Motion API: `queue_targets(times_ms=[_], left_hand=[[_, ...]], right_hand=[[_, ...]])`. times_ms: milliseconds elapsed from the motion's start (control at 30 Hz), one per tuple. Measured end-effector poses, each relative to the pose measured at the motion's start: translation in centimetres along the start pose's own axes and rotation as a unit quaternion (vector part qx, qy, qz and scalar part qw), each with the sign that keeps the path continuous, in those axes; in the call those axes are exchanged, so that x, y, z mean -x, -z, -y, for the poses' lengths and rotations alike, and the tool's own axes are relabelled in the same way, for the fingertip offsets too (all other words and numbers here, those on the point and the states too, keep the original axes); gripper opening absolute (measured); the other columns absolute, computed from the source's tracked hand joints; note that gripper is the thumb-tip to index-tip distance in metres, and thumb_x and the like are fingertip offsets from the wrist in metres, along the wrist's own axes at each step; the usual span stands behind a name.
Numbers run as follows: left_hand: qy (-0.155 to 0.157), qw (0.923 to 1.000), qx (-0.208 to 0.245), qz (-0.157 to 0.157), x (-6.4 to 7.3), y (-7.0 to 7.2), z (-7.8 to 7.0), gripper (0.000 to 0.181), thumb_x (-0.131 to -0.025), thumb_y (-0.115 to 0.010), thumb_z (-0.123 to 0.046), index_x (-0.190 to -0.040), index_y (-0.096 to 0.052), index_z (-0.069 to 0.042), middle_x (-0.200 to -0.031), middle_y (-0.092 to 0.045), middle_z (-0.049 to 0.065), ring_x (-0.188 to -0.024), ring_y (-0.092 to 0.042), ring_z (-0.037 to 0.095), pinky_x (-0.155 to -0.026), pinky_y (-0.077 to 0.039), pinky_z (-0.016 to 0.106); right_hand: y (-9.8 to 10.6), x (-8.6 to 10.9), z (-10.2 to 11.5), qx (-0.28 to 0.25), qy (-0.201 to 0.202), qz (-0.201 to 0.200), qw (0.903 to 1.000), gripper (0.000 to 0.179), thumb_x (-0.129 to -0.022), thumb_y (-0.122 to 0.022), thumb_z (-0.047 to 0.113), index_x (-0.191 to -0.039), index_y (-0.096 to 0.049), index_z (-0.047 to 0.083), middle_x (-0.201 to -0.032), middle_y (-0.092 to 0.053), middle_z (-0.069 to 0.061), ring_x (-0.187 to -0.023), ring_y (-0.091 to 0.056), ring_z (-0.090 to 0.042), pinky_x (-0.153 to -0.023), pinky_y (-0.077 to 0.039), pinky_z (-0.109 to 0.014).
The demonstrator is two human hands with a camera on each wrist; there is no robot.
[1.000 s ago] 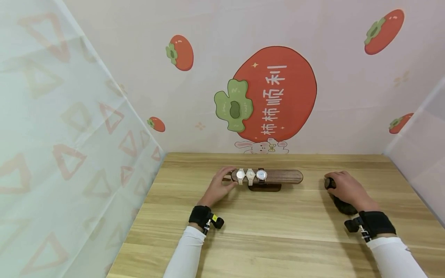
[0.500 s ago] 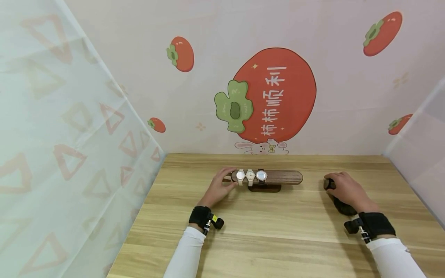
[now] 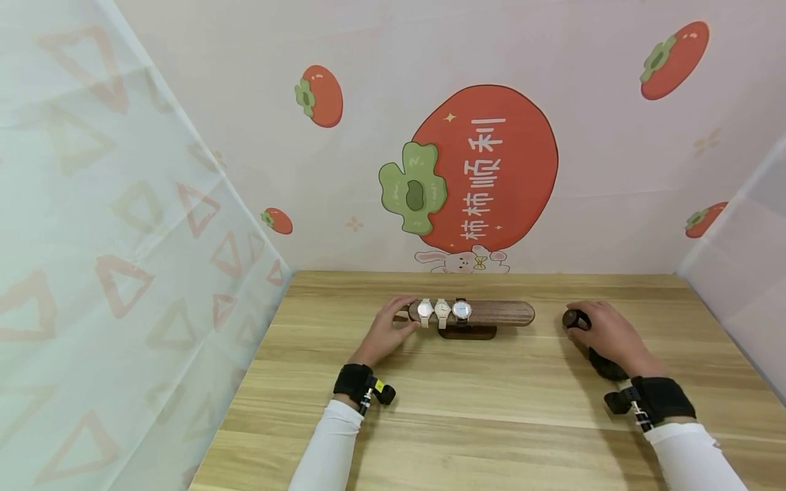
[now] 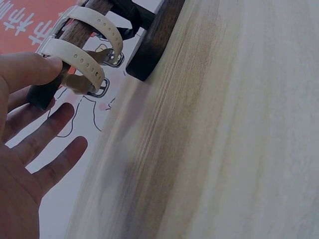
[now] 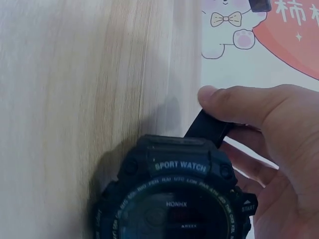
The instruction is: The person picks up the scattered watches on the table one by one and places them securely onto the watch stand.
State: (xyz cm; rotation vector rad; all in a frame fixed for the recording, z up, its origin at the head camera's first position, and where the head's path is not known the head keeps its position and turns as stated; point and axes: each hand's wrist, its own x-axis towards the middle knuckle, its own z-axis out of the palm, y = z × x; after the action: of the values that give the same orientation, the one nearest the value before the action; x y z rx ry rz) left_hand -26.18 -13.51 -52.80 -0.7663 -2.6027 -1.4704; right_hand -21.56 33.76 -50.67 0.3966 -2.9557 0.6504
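Observation:
A dark wooden watch stand [image 3: 503,313] holds a row of watches on its left half: a white-strapped watch [image 3: 425,309], a cream-strapped watch [image 3: 442,309] and a watch with a dark strap [image 3: 462,310]. At its left end, my left hand [image 3: 385,333] pinches the bar between thumb and fingers; the lower fingers spread loosely in the left wrist view. To the right, my right hand [image 3: 616,334] holds a dark watch [image 3: 571,318], its black strap [image 5: 209,128] between thumb and fingers. A black sport watch [image 5: 174,199] lies under that hand, partly hidden in the head view [image 3: 606,366].
The wooden table [image 3: 479,423] runs back to a wall [image 3: 344,177] printed with persimmons. A pale side wall [image 3: 123,273] borders it on the left, and another stands on the right. The stand's foot [image 3: 468,333] rests near the table's back.
My right hand has shifted slightly left with the dark watch, showing more of its strap loop. The left hand and the stand stay in place.

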Motion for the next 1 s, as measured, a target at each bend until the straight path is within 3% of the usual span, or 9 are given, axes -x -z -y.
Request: queue_targets(times_ms=[333, 500, 733, 1000], left_hand=[[0.005, 1.0000, 0.000, 0.005, -0.1, -0.1, 0.1, 0.059, -0.100, -0.076, -0.011, -0.154, -0.054, -0.004, -0.155, -0.053, 0.014, -0.144, -0.052, 0.035, -0.112, -0.056, 0.053], [0.013, 0.9999, 0.003, 0.009, -0.2, -0.1, 0.3, 0.059, -0.101, -0.075, -0.013, -0.155, -0.054, -0.005, -0.156, -0.053, 0.013, -0.145, -0.052, 0.034, -0.113, -0.055, 0.051], [0.015, 0.9998, 0.005, 0.009, -0.2, -0.1, 0.5, 0.059, -0.101, -0.076, -0.013, -0.155, -0.054, -0.008, -0.156, -0.053, 0.009, -0.142, -0.053, 0.032, -0.110, -0.058, 0.048], [0.014, 0.9998, 0.009, 0.009, -0.2, 0.0, 0.4, 0.059, -0.100, -0.076, -0.012, -0.155, -0.054, -0.008, -0.155, -0.054, 0.009, -0.143, -0.053, 0.032, -0.111, -0.057, 0.049]], right_hand=[[-0.7, -0.3, 0.2, -0.037, -0.009, -0.020, 0.9991, 0.059, -0.094, -0.080, 0.013, -0.145, -0.058, -0.007, -0.138, -0.058, -0.039, -0.126, -0.052, -0.060, -0.101, -0.047, -0.074], [-0.9, -0.6, 0.6, -0.039, -0.015, -0.021, 0.9989, 0.058, -0.095, -0.079, 0.012, -0.145, -0.058, -0.007, -0.138, -0.058, -0.039, -0.127, -0.053, -0.060, -0.101, -0.048, -0.074], [-0.9, -0.8, 1.3, -0.044, -0.009, -0.036, 0.9983, 0.057, -0.093, -0.081, 0.009, -0.143, -0.058, -0.008, -0.136, -0.059, -0.039, -0.117, -0.060, -0.056, -0.090, -0.054, -0.068], [-1.1, -0.9, 1.8, -0.064, -0.008, -0.031, 0.9975, 0.059, -0.093, -0.080, 0.007, -0.144, -0.055, -0.009, -0.139, -0.056, -0.039, -0.117, -0.062, -0.058, -0.092, -0.057, -0.068]])
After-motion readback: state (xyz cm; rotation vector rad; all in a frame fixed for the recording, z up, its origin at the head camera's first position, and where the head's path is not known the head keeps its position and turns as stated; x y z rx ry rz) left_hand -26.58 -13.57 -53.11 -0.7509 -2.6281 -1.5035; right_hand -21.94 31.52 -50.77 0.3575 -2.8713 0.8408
